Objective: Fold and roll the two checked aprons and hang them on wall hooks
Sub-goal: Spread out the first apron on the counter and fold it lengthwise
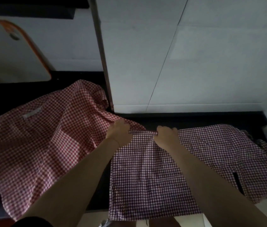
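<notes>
While both arms reach forward over the dark counter, the head view shows the left hand and the right hand side by side at the far edge of the purple checked apron. Each hand has its fingers curled round a bunched ridge of that cloth, which runs between them. This apron lies fairly flat on the near right of the counter, its near edge hanging over the front. The red checked apron lies rumpled to the left, spread wide, with its far corner heaped against the white wall. A white board with an orange rim leans at the far left.

Both aprons look thin, light and limp, so I judge they will sag and crease wherever they are unsupported. Taking hold at corners or along a hem, with the hands well apart, should keep each fold straight. No hooks are in view.
</notes>
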### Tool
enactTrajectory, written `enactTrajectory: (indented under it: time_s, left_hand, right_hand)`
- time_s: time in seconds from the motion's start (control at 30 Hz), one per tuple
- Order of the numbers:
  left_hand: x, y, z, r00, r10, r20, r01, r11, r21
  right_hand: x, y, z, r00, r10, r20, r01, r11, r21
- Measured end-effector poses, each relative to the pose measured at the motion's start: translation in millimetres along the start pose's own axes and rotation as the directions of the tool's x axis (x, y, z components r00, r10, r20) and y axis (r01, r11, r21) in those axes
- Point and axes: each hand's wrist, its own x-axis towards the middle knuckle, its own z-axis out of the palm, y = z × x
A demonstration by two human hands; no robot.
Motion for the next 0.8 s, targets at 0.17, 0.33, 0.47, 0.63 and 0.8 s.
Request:
enactTrajectory:
  time_s: [0.17,0.33,0.47,0.63,0.8]
  left_hand:
    - [5,-1,-2,0.998,-0.053,0.041,0.047,0.991,0.129]
    - [0,-10,-4,0.996,-0.03,-0.085,0.034,0.998,0.051]
    - [-4,-14,-9,0.988,-0.077,-0.131,0.074,0.997,-0.029]
    - [-7,-19,-6,0.99,-0.093,-0.109,0.066,0.971,-0.23]
    - [-14,-14,-17,0.988,-0.114,-0.106,0.057,0.898,-0.437]
  right_hand:
    - [6,0,-4,0.998,0.032,0.046,-0.03,0.999,-0.042]
    - [12,-3,6,0.998,-0.027,-0.05,0.025,0.999,-0.036]
    - [16,-6,9,0.999,-0.034,-0.042,0.032,0.998,-0.055]
    - [15,-13,7,0.994,-0.089,-0.07,0.093,0.995,0.043]
    - [5,-53,-19,0.955,-0.293,0.034,0.241,0.842,0.483]
